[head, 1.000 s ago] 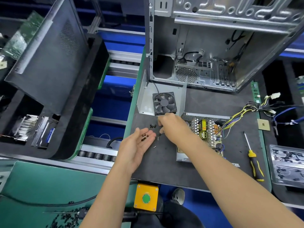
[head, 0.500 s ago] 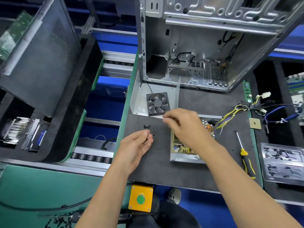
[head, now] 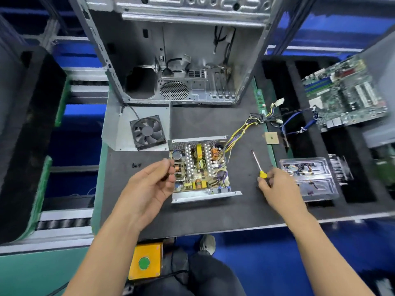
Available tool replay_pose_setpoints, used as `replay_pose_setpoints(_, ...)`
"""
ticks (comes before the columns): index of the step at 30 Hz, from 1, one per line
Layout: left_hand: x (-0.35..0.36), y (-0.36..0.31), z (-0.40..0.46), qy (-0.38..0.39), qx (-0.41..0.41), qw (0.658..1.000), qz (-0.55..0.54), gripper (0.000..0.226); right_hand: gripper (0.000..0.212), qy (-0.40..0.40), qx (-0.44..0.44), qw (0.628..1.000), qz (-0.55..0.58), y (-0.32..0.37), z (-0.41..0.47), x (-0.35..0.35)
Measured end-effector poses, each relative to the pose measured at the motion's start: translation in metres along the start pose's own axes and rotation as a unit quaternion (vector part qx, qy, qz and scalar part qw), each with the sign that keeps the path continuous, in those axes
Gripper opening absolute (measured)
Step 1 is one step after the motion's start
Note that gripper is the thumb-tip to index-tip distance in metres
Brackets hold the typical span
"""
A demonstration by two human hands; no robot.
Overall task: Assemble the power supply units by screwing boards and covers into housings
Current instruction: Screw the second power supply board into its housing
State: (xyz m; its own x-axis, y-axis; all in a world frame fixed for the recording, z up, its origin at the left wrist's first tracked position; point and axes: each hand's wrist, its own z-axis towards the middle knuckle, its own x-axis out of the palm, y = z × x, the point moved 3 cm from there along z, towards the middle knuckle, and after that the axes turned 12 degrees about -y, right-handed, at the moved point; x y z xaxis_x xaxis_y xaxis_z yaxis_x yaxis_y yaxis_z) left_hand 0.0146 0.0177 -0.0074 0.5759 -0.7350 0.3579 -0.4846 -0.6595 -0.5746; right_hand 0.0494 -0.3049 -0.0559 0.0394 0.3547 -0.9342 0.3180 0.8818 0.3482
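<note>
An open power supply housing (head: 205, 194) lies on the black mat with its circuit board (head: 199, 166) showing and coloured wires (head: 239, 133) running off to the right. My left hand (head: 149, 184) hovers at the housing's left edge, fingers curled over small dark screws in the palm. My right hand (head: 275, 186) grips the yellow handle of a screwdriver (head: 257, 162) lying right of the housing, its tip pointing away from me. A few loose black screws (head: 136, 165) sit on the mat to the left. The cover plate (head: 119, 129) with a black fan (head: 148, 132) lies behind.
A bare computer case (head: 181, 50) stands at the back of the mat. A clear plastic tray (head: 310, 178) and a motherboard (head: 346, 92) are to the right, and a small chip (head: 271, 138) lies near the wires. A yellow box with a green button (head: 146, 261) sits below the table edge.
My right hand has left the screws and swung right to the screwdriver's handle. My left hand has closed over the screws and moved beside the housing. The view has shifted right.
</note>
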Motion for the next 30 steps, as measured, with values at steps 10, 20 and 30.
replay_pose_setpoints(10,0.018,0.005,-0.011,0.014,0.0,1.0,0.01,0.012,0.027,0.003,-0.115,0.894,0.434,0.086,-0.041,-0.068)
replay_pose_setpoints(20,0.014,0.005,-0.009,0.027,-0.012,0.999,-0.038,0.017,0.019,-0.012,-0.241,0.901,0.36,0.119,-0.055,-0.061)
replay_pose_setpoints(30,0.007,0.005,0.001,-0.031,-0.025,0.996,-0.074,0.014,0.02,0.04,-0.155,0.903,0.398,0.114,-0.053,-0.047)
